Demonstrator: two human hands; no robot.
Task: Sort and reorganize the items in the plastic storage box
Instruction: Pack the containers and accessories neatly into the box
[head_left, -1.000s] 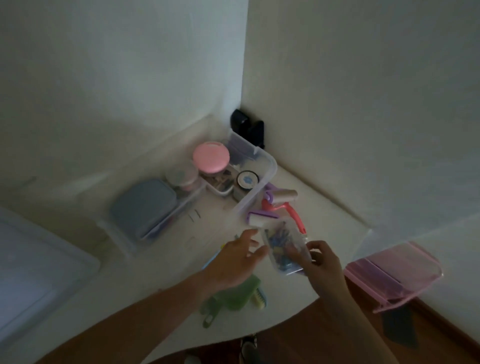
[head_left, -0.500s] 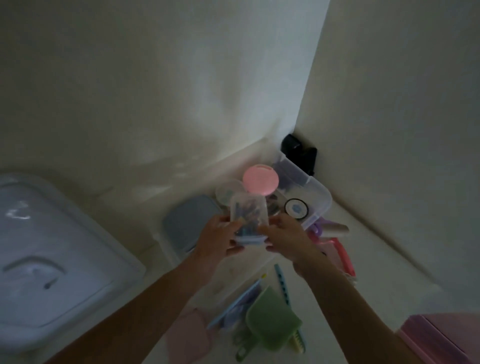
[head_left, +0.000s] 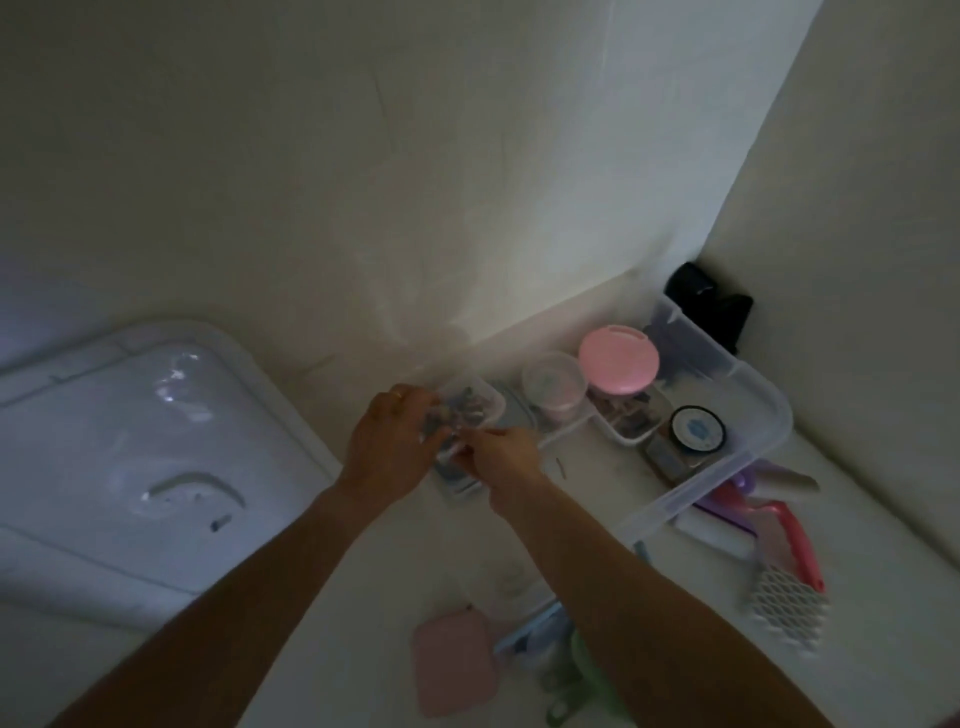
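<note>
Storage box (head_left: 769, 431), left end behind hands (head_left: 395, 447)

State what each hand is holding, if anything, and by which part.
Both hands grip one small clear container of small items: the left hand at its left end, the right hand at its near edge.

My arms are bare from the elbows down, with no sleeves in sight. On my left hand (head_left: 388, 441) I wear a thin ring (head_left: 398, 395). My right hand (head_left: 501, 457) shows nothing worn.
</note>
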